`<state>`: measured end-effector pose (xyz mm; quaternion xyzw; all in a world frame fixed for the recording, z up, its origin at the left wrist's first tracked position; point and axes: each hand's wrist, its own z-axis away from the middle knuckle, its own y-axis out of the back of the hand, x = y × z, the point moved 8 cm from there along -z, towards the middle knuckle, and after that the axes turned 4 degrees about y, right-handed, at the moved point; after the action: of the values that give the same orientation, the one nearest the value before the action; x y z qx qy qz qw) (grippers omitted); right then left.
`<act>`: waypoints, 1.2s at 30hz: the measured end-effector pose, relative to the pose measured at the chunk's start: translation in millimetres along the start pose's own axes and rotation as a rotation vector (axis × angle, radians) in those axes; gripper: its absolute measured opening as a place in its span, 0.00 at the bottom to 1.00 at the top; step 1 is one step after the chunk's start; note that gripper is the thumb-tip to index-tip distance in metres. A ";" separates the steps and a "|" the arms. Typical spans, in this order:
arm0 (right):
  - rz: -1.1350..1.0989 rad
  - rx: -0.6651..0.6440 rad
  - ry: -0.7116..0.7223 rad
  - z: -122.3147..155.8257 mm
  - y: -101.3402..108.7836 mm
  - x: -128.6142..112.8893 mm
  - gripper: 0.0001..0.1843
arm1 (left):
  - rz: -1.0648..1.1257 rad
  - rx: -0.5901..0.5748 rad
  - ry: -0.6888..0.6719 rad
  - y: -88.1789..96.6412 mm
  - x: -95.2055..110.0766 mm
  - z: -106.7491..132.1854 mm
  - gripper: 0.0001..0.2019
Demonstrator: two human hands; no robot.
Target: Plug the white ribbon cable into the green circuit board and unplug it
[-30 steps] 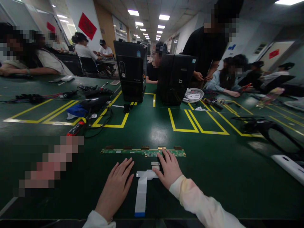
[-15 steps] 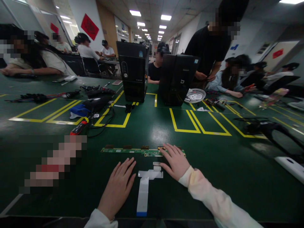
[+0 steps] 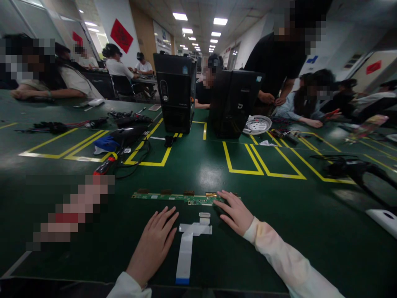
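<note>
Fingers of the left hand (image 3: 154,240): extended, nothing gripped, palm down at about 9-10 o'clock from the white flat ribbon cable with a blue end (image 3: 185,252). Cable lies on the dark green surface (image 3: 325,231), blue end at 6 o'clock, small connector (image 3: 204,215) at the 12-1 o'clock end. Right hand (image 3: 237,213) at 2 o'clock from it: fingers spread, released, tips over the right end of the long narrow green circuit board (image 3: 170,198); can't tell if they touch. Board runs crosswise at 12 o'clock from the cable, well apart from the left hand's reach: no contact there. Farther out: black computer tower (image 3: 175,91) at 12, second black tower (image 3: 234,103) at 1, red-and-black tool handle (image 3: 105,165) at 10-11.
</note>
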<state>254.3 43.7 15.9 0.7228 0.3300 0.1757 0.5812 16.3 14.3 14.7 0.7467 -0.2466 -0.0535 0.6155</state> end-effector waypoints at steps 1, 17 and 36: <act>-0.005 -0.014 -0.003 -0.2 -0.8 0.3 0.25 | 0.012 0.003 -0.020 1.0 4.9 0.2 0.21; -0.035 -0.047 -0.015 0.5 -2.0 -1.0 0.25 | 0.122 -0.175 -0.215 -18.1 87.8 -6.9 0.27; -0.039 -0.056 -0.027 0.0 -1.5 -1.6 0.25 | 0.095 -0.104 -0.151 -26.7 96.4 -23.0 0.27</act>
<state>252.7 42.7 14.7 0.7018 0.3312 0.1637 0.6090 117.3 -3.8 16.4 0.6949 -0.3244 -0.0933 0.6350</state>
